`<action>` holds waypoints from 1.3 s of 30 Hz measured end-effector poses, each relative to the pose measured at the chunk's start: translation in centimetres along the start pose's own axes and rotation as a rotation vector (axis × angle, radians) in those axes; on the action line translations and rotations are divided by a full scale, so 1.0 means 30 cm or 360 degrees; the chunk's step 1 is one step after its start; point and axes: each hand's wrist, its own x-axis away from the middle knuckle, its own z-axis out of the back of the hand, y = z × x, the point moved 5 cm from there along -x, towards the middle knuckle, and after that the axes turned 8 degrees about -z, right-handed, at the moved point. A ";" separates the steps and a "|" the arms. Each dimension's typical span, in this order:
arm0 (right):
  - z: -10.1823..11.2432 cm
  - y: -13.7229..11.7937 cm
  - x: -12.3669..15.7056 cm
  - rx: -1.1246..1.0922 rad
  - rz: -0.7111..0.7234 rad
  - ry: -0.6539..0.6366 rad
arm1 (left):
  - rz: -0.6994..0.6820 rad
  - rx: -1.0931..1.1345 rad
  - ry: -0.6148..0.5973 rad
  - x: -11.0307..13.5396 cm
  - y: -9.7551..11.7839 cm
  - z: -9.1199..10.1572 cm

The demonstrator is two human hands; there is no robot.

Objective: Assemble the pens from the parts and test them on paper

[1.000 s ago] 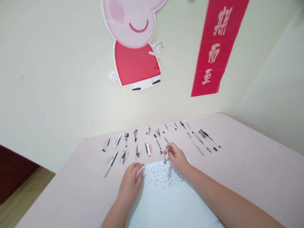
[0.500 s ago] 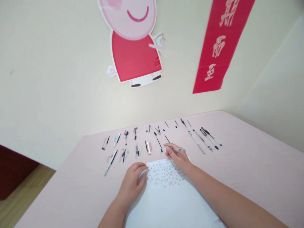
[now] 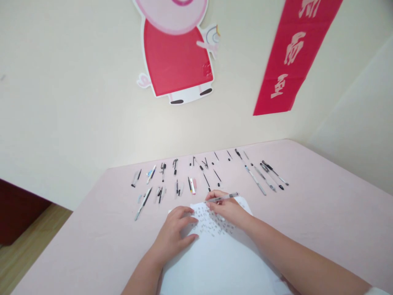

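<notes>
A clear-barrelled pen (image 3: 226, 197) is pinched in my right hand (image 3: 227, 207), its tip pointing left at the upper part of a white sheet of paper (image 3: 211, 262). Whether the tip touches the sheet I cannot tell. Rows of small dark handwritten marks cover the paper's upper part. My left hand (image 3: 177, 229) lies on the paper's left edge with its fingers apart, holding nothing.
Disassembled pens lie in rows behind the paper: a black refill (image 3: 217, 176), a pink and white pen (image 3: 193, 186), a silver pen (image 3: 143, 204) and a capped pen (image 3: 272, 175). The pink tabletop (image 3: 92, 246) meets a wall with a pig cutout (image 3: 178, 57) and red banner (image 3: 294, 57).
My right hand has moved left and down over the sheet with the pen. My left hand's fingers have spread and flattened on the paper. The view has tilted down slightly.
</notes>
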 end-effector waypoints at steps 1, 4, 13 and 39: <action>-0.018 -0.002 0.014 -0.0021 -0.0015 -0.0005 | 0.0004 0.0010 -0.0014 0.000 0.000 -0.002; -0.092 0.007 0.056 -0.0114 -0.0145 -0.0074 | 0.0022 0.0044 -0.0044 0.002 -0.004 -0.007; -0.173 0.035 0.121 0.0411 0.0131 -0.0090 | 0.0017 0.0109 -0.0071 0.010 -0.005 -0.013; -0.186 0.021 0.130 0.0880 0.0454 -0.0048 | 0.0023 0.0163 -0.0108 0.024 -0.021 -0.019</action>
